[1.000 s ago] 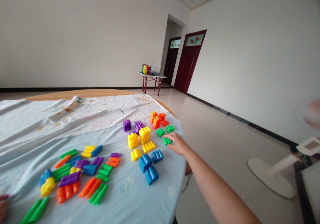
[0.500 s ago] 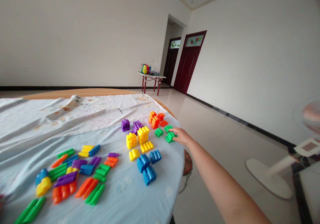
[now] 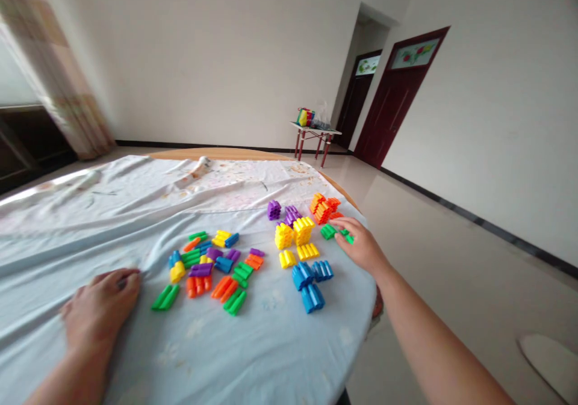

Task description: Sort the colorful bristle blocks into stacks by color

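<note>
My right hand (image 3: 361, 245) reaches over the table's right side, thumb and fingers apart around green tube-shaped blocks (image 3: 347, 236), which it partly covers. Whether it touches them I cannot tell. Another green block (image 3: 328, 231) lies just left of its fingertips. Stacked orange blocks (image 3: 322, 211) stand behind that hand. Yellow blocks (image 3: 302, 231), purple blocks (image 3: 292, 215) and blue blocks (image 3: 311, 298) are grouped by colour to its left. My left hand (image 3: 103, 302) rests palm down on the cloth, fingers loosely bent, with no object visible in it. Nearest to it is a green block (image 3: 165, 297).
Mixed orange blocks (image 3: 198, 286) and other colours lie mid-table on a wrinkled blue and white cloth (image 3: 203, 357). The round table's wooden edge (image 3: 221, 153) shows at the back. A small table (image 3: 316, 131) with bags stands near the red door (image 3: 400, 104).
The view has swung left, so the blocks appear farther right. My left hand has come fully into view. My right hand now covers more of the green blocks, its fingers nearer the orange ones.
</note>
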Tool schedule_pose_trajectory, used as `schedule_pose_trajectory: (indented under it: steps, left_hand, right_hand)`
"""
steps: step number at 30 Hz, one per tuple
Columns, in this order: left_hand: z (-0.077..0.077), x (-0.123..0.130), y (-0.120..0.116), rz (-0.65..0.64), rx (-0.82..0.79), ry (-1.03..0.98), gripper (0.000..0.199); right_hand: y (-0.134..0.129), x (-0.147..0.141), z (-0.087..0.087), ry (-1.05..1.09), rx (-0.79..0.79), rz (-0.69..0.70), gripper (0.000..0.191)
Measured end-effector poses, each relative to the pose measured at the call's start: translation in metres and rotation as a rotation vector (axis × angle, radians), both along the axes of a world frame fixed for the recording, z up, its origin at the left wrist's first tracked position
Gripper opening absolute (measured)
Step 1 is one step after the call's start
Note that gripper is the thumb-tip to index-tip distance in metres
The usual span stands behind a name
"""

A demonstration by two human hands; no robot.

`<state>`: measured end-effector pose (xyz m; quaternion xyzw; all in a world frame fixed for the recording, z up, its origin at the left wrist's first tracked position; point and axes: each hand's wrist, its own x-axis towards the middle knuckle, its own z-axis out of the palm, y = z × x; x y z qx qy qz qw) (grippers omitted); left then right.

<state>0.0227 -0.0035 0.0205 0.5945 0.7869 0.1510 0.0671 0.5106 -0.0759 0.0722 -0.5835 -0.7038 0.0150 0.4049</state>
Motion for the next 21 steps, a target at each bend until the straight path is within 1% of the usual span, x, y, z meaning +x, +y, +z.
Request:
schedule_pose_trajectory:
  steps: [1, 2, 4, 6, 9, 12, 15, 18, 21]
  left_hand:
    - [0.002, 0.000, -0.003, 0.013, -0.013, 0.005, 0.052]
    - [0.003, 0.001, -0.005, 0.017, -0.016, 0.006, 0.053]
    - [0.006, 0.004, -0.007, 0.013, -0.005, -0.007, 0.054]
    - [0.006, 0.006, -0.008, 0.003, 0.008, -0.021, 0.054]
    - [0.003, 0.004, -0.008, -0.010, 0.023, -0.029, 0.053]
    - [0.000, 0.001, -0.007, -0.022, 0.041, -0.037, 0.053]
    - [-0.001, 0.001, -0.007, -0.006, 0.051, -0.047, 0.051]
    - [0.002, 0.001, -0.007, 0.002, 0.045, -0.058, 0.052]
    - [0.005, 0.002, -0.008, -0.007, 0.041, -0.068, 0.054]
  right_hand:
    - [-0.002, -0.021, 0.003, 0.015, 0.028, 0.046, 0.033]
    - [-0.004, -0.043, 0.005, 0.019, 0.024, 0.107, 0.032]
    - [-0.007, -0.090, 0.003, 0.060, 0.008, 0.221, 0.031]
    - [-0.008, -0.133, -0.004, 0.084, -0.054, 0.343, 0.030]
    - [-0.003, -0.181, -0.020, 0.085, -0.141, 0.419, 0.028]
    - [0.005, -0.205, -0.036, 0.014, -0.205, 0.416, 0.032]
    - [0.011, -0.213, -0.047, -0.088, -0.229, 0.409, 0.036]
    - [0.015, -0.216, -0.050, -0.183, -0.248, 0.413, 0.031]
    - [0.017, -0.222, -0.048, -0.248, -0.241, 0.372, 0.022]
